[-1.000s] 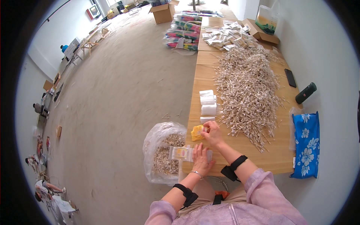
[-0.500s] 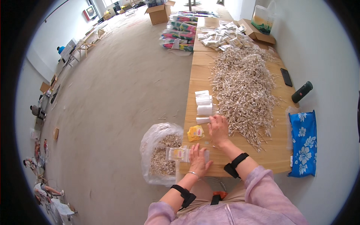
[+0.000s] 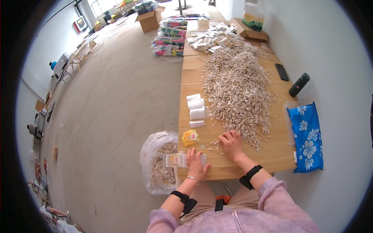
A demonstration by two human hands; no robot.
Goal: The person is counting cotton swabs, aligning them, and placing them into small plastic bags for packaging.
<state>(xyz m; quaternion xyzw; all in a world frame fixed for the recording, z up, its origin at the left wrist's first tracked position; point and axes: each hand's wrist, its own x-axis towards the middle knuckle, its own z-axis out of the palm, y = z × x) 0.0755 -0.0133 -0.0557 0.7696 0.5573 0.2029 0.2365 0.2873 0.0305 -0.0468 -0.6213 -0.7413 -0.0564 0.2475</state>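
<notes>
My left hand [image 3: 197,166] lies flat with its fingers stretched out on a small clear plastic bag [image 3: 173,160]. The bag holds a row of cotton swabs and a yellow card, and its far end juts past the table's left edge. At the near edge of a large heap of cotton swabs [image 3: 241,89], my right hand [image 3: 232,144] has its fingers drawn together on swabs; its fingertips are partly hidden. A few loose swabs [image 3: 216,150] lie on the wood between my hands. Beside my left hand's fingertips is a small pile of yellow cards [image 3: 190,137].
Stacks of white packets [image 3: 197,113] lie along the table's left side. A large plastic bag of swabs [image 3: 149,184] stands below that edge. Filled packets [image 3: 217,38] cover the far end. A phone [image 3: 281,72], dark bottle [image 3: 299,84] and blue flowered pack [image 3: 309,139] line the right.
My right hand has moved from the white packets back to the near edge of the swab heap. Loose swabs now lie by it. My left hand stays on the bag; the whole view has shifted.
</notes>
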